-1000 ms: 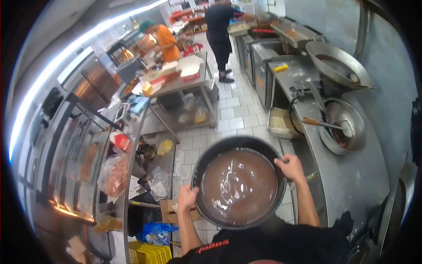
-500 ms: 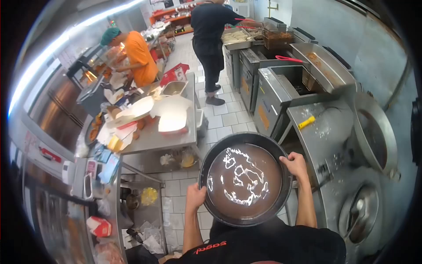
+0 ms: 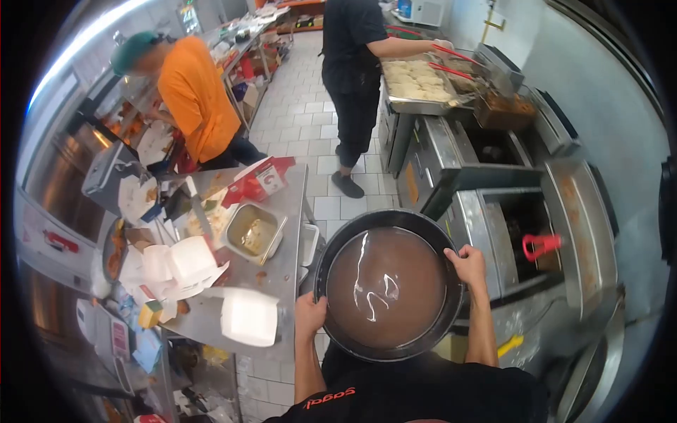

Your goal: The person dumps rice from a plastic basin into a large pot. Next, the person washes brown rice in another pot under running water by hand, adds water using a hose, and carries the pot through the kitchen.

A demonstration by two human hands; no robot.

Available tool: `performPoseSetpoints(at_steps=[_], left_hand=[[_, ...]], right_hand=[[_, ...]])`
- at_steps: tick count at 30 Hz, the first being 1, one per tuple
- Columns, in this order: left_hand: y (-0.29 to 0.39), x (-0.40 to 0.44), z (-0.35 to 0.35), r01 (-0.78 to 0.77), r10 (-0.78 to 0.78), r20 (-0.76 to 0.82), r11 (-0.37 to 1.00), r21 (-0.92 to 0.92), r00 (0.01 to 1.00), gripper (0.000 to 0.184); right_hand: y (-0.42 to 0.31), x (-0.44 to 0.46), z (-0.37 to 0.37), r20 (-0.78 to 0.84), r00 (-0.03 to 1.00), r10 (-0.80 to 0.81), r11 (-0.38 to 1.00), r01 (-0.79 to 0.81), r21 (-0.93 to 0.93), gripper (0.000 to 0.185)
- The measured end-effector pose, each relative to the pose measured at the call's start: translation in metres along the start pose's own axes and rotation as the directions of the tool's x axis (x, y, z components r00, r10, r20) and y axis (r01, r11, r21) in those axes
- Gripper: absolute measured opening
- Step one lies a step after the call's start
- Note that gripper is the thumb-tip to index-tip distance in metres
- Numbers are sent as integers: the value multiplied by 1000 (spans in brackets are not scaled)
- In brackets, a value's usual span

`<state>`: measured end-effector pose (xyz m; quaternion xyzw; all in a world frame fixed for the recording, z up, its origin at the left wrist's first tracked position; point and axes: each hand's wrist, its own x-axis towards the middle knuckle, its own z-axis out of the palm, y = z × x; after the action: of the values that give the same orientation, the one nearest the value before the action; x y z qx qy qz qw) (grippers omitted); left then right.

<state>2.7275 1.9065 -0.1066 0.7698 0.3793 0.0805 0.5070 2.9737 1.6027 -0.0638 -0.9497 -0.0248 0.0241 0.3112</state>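
Observation:
Between my two hands is a wide round black tub (image 3: 326,282), filled well up with a murky brownish liquid (image 3: 388,289) that reflects the ceiling light. My left hand (image 3: 310,314) grips the rim on the left, its thumb over the edge. On the right side my right hand (image 3: 468,268) clasps the rim the same way, thumb on top. The tub is held roughly level in front of my body, above the tiled floor. Most of my fingers are hidden behind its wall.
A steel table (image 3: 285,285) at left holds open white takeaway boxes (image 3: 249,317) and a steel pan (image 3: 252,231). Fryers (image 3: 486,211) line the right, with a red-handled tool (image 3: 541,245). Ahead stand a person in black (image 3: 350,77) and one in orange (image 3: 197,99).
I have moved forward along the aisle with the tub, so the table, fryers and both people appear nearer. Ripples on the liquid have lessened. Both hands keep their hold.

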Motion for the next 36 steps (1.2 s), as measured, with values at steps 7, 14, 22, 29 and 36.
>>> performPoseSetpoints(at_steps=[7, 14, 22, 29, 36], left_hand=[[51, 223, 38, -39, 42, -37, 996, 82, 998, 27], [121, 387, 55, -30, 42, -118, 995, 96, 992, 27], [154, 545, 52, 62, -53, -53, 978, 197, 997, 19], [178, 644, 35, 153, -165, 31, 959, 239, 986, 22], [153, 748, -4, 66, -95, 128, 974, 217, 987, 27]], right_hand=[[-63, 207, 74, -19, 999, -44, 999, 44, -21, 55], [-114, 351, 130, 41, 998, 38, 999, -37, -25, 56], [-153, 463, 192, 212, 969, 129, 991, -123, -44, 49], [-185, 498, 241, 329, 923, 199, 980, -184, -76, 50], [-244, 530, 295, 398, 890, 224, 973, -182, -141, 49]])
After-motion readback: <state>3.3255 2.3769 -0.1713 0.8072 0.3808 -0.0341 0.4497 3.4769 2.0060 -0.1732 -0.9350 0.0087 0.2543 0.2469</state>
